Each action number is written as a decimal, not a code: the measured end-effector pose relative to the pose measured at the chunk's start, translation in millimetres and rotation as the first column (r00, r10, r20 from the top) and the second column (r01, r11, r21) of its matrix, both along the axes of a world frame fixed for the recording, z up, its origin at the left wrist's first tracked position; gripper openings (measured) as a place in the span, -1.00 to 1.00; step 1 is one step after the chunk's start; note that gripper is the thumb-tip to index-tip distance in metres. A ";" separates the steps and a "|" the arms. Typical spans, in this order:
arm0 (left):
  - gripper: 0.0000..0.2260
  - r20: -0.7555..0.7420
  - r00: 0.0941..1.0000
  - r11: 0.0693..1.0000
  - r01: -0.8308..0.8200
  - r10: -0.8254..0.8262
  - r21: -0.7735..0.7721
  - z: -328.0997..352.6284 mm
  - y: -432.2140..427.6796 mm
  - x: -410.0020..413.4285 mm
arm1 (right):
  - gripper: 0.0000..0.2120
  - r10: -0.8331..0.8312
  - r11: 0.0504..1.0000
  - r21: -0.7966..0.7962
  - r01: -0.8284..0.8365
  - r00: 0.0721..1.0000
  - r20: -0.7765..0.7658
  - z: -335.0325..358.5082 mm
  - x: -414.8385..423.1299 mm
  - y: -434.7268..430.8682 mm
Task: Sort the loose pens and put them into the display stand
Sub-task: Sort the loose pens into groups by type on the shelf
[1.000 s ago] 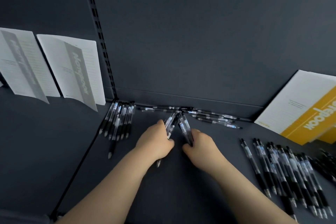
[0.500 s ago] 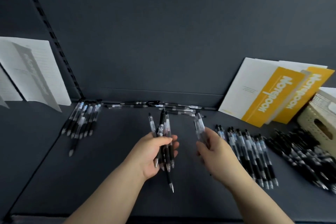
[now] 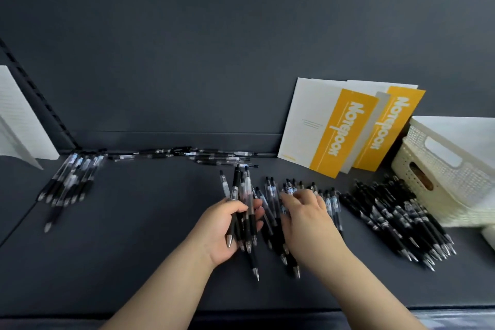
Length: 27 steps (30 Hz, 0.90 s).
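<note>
My left hand (image 3: 225,230) grips a bundle of several black-and-clear click pens (image 3: 242,195), tips pointing toward me, just above the dark shelf (image 3: 134,236). My right hand (image 3: 308,220) lies palm-down, fingers spread, on a row of the same pens (image 3: 332,203) laid side by side at centre right. A few pen tips stick out beneath its palm. Whether anything is pinched under the palm is hidden. A bigger heap of black pens (image 3: 396,217) lies further right.
Another group of pens (image 3: 72,179) lies at the left, and loose pens (image 3: 214,158) run along the back wall. Yellow-and-white notebooks (image 3: 329,128) lean on the wall. Stacked cream baskets (image 3: 442,169) stand at the right, a white notebook (image 3: 18,120) at far left.
The view has swung right. My right hand, which held a few pens in the air, has come down onto the centre-right row. My left hand has moved right with its bundle.
</note>
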<state>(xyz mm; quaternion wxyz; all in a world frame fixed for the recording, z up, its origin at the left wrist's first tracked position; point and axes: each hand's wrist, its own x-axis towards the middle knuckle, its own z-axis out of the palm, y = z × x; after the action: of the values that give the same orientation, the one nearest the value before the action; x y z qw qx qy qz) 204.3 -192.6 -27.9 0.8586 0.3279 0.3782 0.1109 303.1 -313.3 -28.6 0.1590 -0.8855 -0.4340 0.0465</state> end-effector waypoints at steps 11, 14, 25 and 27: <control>-0.77 0.058 0.994 0.993 0.085 -0.090 0.077 9.7 -13.1 2.3 | -0.70 0.165 0.961 0.273 -0.050 0.895 -0.415 12.2 -5.2 6.5; -0.75 0.039 0.994 0.990 0.097 -0.102 0.106 7.7 -13.8 3.4 | -0.68 0.136 0.963 0.270 -0.010 0.880 -0.454 9.7 -2.0 7.1; -0.79 0.043 0.999 1.000 -0.022 0.022 0.000 2.0 -8.1 9.4 | -0.47 -0.048 0.999 -0.003 0.048 0.978 -0.203 11.1 14.3 -0.6; -0.80 0.040 0.999 1.000 -0.026 0.026 -0.006 2.4 -7.6 9.8 | -0.54 -0.051 0.996 0.061 0.061 0.986 -0.158 13.8 8.3 -1.2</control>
<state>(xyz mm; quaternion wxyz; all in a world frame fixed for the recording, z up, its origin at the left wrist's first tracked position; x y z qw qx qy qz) 214.1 -200.2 -25.6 0.8652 0.3185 0.3656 0.1275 311.4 -314.5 -14.8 0.2226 -0.8854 -0.3964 0.0970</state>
